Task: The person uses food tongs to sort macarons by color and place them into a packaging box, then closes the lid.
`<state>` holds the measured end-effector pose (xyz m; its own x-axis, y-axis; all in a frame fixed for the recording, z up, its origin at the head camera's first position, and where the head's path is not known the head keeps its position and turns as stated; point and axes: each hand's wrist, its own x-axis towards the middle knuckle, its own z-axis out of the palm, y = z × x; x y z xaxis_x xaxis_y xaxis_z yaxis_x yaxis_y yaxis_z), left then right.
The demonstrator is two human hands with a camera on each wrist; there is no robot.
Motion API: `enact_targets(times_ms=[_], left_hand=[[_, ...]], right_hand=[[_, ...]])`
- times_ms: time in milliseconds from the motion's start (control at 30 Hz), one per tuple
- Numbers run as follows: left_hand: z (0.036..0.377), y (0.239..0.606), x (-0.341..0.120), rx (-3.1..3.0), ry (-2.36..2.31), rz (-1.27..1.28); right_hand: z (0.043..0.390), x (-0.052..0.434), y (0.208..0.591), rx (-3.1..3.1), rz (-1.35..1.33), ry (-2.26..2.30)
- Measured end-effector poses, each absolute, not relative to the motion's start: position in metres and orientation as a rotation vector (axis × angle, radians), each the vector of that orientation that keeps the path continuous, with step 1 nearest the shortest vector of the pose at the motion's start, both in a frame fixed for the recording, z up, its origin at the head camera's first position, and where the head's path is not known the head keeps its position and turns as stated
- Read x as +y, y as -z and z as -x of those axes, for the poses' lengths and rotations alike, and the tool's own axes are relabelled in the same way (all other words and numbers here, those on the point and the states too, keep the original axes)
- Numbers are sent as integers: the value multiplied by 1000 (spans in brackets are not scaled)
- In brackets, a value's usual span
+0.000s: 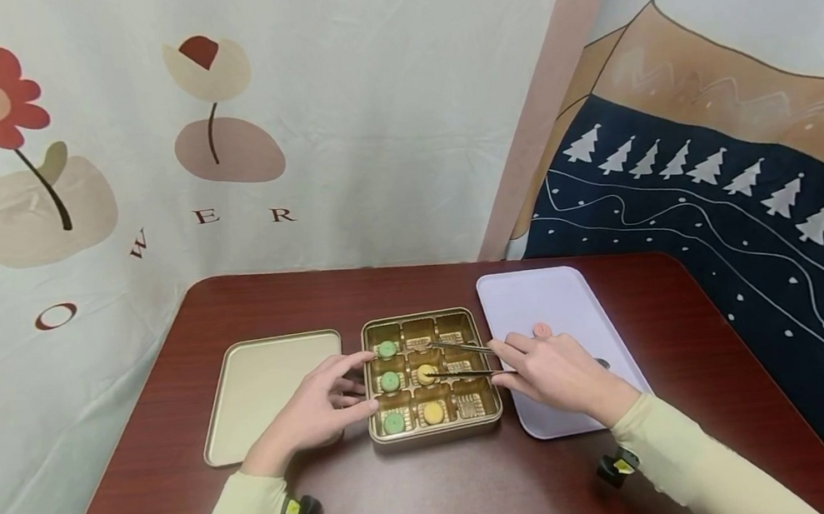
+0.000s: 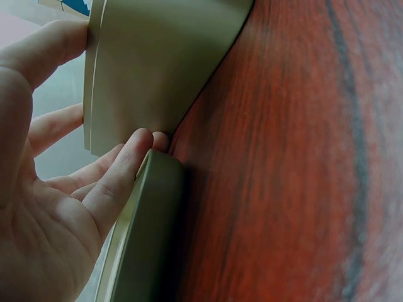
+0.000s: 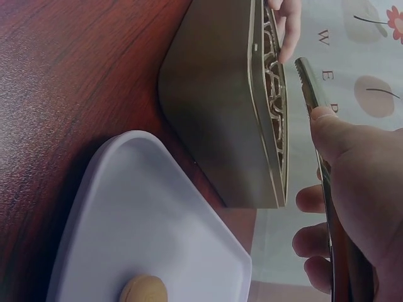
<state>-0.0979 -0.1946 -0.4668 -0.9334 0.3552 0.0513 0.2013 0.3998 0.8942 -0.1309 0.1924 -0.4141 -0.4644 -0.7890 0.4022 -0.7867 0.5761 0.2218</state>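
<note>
A gold tin holds a nine-compartment insert. Green macarons fill its left column, and yellow macarons sit in the middle and front compartments of the centre column. My left hand steadies the tin's left side, thumb and fingertips at the rim, fingers mostly straight. In my right hand I grip metal tongs from the right; their two arms are spread, one tip at the middle yellow macaron and the other farther back over the insert.
On the right lies a lilac tray, with a pink macaron near my right knuckles and a tan macaron in the right wrist view. The tin's cream lid lies on the left, under my left hand. Curtains hang behind the brown table.
</note>
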Motion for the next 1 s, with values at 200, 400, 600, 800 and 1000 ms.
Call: enact_targets(times_ms=[200,400,600,800,1000], left_hand=[[98,467,-194,2506,-1564,-503],[99,467,-194,2502,-1568,-505],[99,467,-194,2509,-1565,-504],[99,468,-195,2508,-1569,-509],[99,468,-195,2509,-1574,-516]], right_hand=[[129,199,417,-2356,-1254,-16],[127,214,416,-2389,-1221,-39],[124,229,413,-2406,-1173,-90],[118,247,417,-2411,-1153,-119],[112,266,420,-2469,-1101,-131]])
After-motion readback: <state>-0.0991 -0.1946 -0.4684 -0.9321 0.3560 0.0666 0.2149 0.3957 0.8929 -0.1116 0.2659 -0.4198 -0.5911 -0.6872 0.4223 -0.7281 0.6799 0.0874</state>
